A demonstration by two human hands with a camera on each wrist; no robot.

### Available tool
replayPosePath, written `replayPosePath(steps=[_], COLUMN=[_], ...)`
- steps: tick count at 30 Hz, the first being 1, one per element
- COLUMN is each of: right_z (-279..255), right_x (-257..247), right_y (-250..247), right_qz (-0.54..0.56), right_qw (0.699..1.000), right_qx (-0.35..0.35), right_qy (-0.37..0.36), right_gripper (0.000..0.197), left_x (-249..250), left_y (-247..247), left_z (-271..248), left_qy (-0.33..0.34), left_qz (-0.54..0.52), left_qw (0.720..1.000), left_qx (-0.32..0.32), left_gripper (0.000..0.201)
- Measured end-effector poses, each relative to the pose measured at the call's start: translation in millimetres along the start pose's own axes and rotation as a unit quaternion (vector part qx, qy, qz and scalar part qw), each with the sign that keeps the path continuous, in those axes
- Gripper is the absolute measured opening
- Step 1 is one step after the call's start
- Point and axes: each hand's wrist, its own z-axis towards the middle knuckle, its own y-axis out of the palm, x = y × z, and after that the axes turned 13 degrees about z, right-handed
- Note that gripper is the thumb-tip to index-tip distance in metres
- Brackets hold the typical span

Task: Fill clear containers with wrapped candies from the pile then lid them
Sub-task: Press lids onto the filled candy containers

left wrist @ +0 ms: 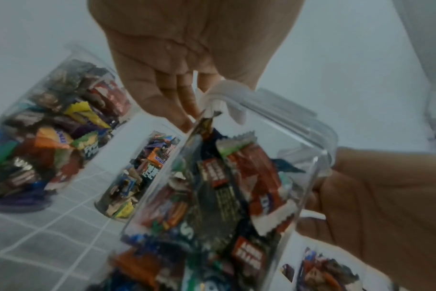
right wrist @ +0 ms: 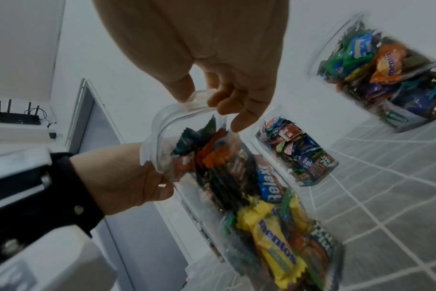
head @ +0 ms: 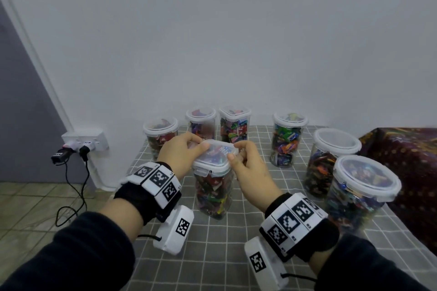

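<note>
Your left hand and right hand both pinch the lid onto the candy-filled jar mid-table. Six lidded jars arc from 11 to 3 o'clock on the grey checked cloth. White wall at 12; socket, tiled floor at 9.

Grey grid-patterned tablecloth spread beneath a plain white wall; wall socket with plugs and trailing black cables at left, patterned dark-red fabric at right, router mounted high.
</note>
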Motion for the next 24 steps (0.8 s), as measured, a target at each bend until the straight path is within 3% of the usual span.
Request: replayPosePath(steps=[4,9,18,24], right_z=[2.8,-1.4,6.7,13.1], right_x=[-3.8,0.6,-1.8,3.5], right_y=[-0.8,1.0,0.6,1.1], right_qz=[0.058,0.051,-0.004,0.007], right_qw=[0.997,0.997,0.999,0.998], right_qx=[0.023,0.028,0.027,0.026], right_qy=[0.046,0.059,0.029,0.051], right_gripper=[0.01,0.013,0.015,0.01], left_x=[7.5,6.8,-11.9,-6.4], left_y=[-3.5,-2.5,3.4,2.6], left_z=[-4.9,-2.8,16.2,14.7], left_qy=[0.021,0.052,-0.008,-0.079], left_qz=[0.074,0.087,-0.067,-0.224], left_qw=[0.996,0.994,0.998,0.966], left_qx=[0.042,0.033,-0.007,-0.105], left_gripper=[0.023,0.024,0.011,0.012])
